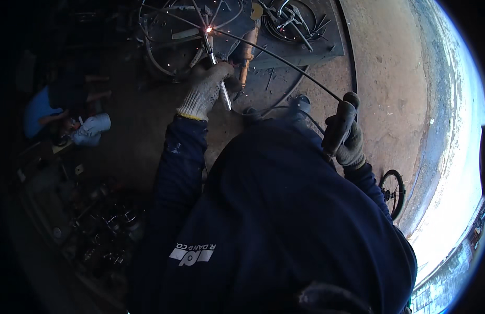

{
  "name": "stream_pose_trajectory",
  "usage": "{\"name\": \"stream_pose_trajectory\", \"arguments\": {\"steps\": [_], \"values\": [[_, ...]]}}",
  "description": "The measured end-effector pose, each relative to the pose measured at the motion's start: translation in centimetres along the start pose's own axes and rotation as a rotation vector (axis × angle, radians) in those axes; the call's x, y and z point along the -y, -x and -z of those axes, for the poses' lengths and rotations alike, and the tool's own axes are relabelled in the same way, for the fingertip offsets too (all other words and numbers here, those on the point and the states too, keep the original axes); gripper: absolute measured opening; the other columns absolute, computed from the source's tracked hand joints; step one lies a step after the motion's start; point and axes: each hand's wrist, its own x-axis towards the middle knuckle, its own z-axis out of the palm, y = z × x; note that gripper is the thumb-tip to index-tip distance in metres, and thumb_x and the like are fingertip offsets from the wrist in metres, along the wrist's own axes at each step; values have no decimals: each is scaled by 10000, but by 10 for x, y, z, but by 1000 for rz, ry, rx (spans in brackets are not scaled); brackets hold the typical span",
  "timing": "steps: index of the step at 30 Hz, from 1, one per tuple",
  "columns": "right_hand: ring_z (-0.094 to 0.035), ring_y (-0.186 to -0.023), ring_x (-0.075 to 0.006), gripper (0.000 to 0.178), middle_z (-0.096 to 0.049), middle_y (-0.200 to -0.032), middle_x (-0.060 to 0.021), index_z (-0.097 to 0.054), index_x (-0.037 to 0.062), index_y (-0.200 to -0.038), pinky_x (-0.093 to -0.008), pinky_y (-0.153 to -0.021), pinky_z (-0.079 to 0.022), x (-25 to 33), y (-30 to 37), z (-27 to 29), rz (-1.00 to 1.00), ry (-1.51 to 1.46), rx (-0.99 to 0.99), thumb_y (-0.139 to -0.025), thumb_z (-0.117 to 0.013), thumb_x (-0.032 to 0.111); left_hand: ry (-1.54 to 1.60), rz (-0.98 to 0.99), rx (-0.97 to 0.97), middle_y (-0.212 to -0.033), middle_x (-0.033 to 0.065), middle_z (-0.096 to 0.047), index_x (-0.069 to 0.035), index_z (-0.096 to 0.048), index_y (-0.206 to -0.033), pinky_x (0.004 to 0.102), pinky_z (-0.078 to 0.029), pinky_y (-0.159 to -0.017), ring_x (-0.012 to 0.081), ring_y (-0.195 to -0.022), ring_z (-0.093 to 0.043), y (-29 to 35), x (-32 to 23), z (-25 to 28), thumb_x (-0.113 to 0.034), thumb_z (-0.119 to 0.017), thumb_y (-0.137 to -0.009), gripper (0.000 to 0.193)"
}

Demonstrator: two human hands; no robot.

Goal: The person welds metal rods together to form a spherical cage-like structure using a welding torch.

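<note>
Head view: a bright spark [209, 30] glows at the round metal frame [199, 14], where a long rod [284, 59] meets it.
If the right hand [351, 146], closed around the dark handle [339, 130], shakes, the rod's tip could, in my judgement, slip from its place or stick, because the rod is long and thin. If the left hand [203, 91] loosens its grasp on the silver tool [226, 98], that tool may shift; flying sparks could also scorch this near glove. Relative to both hands, the frame lies ahead: the left is just below the frame, while the right is well apart, to the frame's lower right.
</note>
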Motion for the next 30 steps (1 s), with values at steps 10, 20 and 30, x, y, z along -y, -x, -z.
{"name": "stream_pose_trajectory", "arguments": {"steps": [10,20,30], "values": [[-617,-784,-98,393,-642,-875,10,-606,17,-1124,-259,-725,-505,4,-5,1,22,55,5,-789,-762,150,51,-18,-6,-842,135,-683,65,-639,-994,314,-567,-630,214,-696,-683,0,1,-2,-138,-700,-765,312],[-613,-773,-91,384,-641,-862,18,-602,19,-1116,-252,-711,-498,8,-11,-1,24,54,43,-795,-757,158,51,-18,18,-812,133,-681,56,-634,-988,317,-575,-610,220,-670,-685,-4,6,-1,-132,-699,-768,296],[-638,-818,-126,477,-662,-931,-39,-592,7,-1161,-285,-742,-520,9,-12,1,-118,-84,61,-782,-779,230,59,58,21,-880,123,-676,42,-636,-996,326,-567,-634,203,-711,-672,-5,2,-1,-130,-703,-763,297]]}}
